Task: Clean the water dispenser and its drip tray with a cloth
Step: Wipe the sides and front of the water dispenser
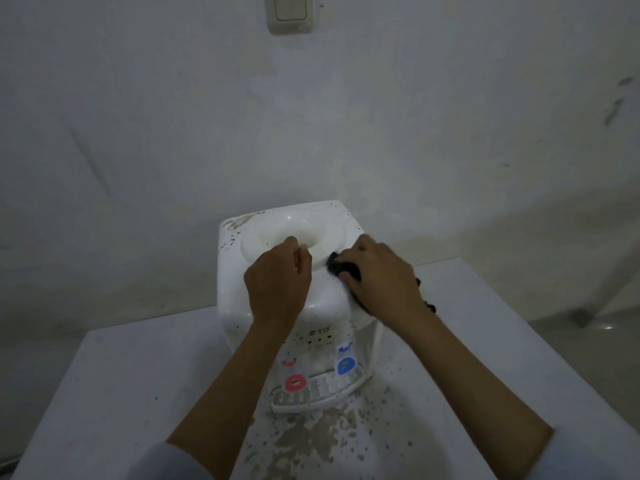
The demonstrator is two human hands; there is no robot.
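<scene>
Your dispenser stands upright on the white table, close to the wall, with its tall axis vertical. Its front face, the one with the taps, points toward you and slightly to your right. The top carries a round white well, and brown specks and streaks mark the far left corner of that top.

Your left hand rests on the top at the near rim of the well. Its fingers curl down over the rim into the hollow, gripping the dispenser itself. Your right hand lies on the top's right front edge, fingers curled around a dark cloth. The cloth is pressed against the white plastic just right of the well, and a bunched end pokes out past your thumb toward your left hand. More of the cloth shows beneath your right wrist, at the dispenser's right side. The two hands are near each other but apart.

Below your forearms, the red tap sits on the left of the front and the blue tap on the right. The tray juts out under them, its long axis running left to right, tilted up toward the right. Brownish splatter covers the table in front of the tray. A light switch is on the wall above.
</scene>
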